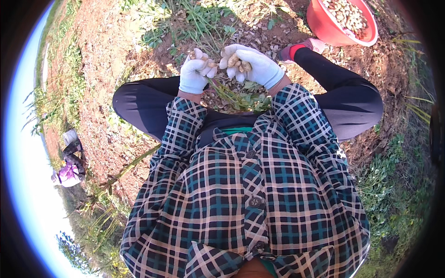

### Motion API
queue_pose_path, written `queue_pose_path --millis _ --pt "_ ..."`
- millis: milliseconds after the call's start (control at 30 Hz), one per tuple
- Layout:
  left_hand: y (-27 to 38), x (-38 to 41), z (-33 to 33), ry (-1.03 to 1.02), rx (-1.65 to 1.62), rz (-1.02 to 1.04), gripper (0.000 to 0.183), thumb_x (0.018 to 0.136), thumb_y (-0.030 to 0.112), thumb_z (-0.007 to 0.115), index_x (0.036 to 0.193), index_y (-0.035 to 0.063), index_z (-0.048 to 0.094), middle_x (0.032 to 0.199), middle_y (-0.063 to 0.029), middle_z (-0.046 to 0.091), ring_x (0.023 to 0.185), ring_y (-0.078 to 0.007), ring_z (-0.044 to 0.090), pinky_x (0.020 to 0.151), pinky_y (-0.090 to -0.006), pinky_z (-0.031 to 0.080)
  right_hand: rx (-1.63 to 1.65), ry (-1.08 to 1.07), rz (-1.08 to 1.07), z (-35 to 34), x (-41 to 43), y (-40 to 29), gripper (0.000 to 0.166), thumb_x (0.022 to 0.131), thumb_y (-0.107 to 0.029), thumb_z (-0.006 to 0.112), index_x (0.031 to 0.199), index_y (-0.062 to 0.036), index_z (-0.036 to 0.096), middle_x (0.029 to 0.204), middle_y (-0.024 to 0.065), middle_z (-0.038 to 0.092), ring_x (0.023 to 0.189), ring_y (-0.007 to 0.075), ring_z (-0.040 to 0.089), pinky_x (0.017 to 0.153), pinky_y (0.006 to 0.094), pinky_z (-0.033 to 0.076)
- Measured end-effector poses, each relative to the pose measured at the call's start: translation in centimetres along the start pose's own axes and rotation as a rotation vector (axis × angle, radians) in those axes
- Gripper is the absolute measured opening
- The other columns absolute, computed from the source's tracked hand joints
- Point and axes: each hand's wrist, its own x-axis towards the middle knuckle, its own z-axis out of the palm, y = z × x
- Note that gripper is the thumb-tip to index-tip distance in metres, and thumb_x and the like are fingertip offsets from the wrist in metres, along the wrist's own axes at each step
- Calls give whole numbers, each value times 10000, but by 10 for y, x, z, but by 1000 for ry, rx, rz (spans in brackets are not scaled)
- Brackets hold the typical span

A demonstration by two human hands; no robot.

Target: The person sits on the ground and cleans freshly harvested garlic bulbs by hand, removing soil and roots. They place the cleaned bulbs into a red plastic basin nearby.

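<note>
In the head view my left hand, in a white glove, is closed around the root end of a peanut plant, with a few pods between its fingertips. Green stems trail from below it toward my lap. Close beside it, my gloved right hand holds several unshelled peanuts against its curled fingers. The fingertips of the two hands nearly meet above the soil. A red plastic basin holding many unshelled peanuts stands at the upper right, past my shoe.
My bent legs lie on both sides of the hands. Pulled plants lie on the reddish soil ahead. Another person is some way off at the left. Green foliage grows at the lower right.
</note>
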Motion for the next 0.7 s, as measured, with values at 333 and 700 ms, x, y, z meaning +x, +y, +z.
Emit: queue_pose_path --millis 333,700 --pt "-9 4 13 200 365 4 257 859 154 572 1084 43 517 915 -86 604 681 -160 578 640 -263 488 -278 219 29 -4 8 0 186 929 -190 515 1023 -42 576 830 46 635 589 72 547 476 191 410" --pt "41 42 47 348 1252 376 166 826 53 621 988 20 614 832 12 602 650 -51 521 595 -209 440 -520 314 61 22 6 -2 466 878 -196 476 1284 31 464 812 34 619 587 59 513 485 189 408"
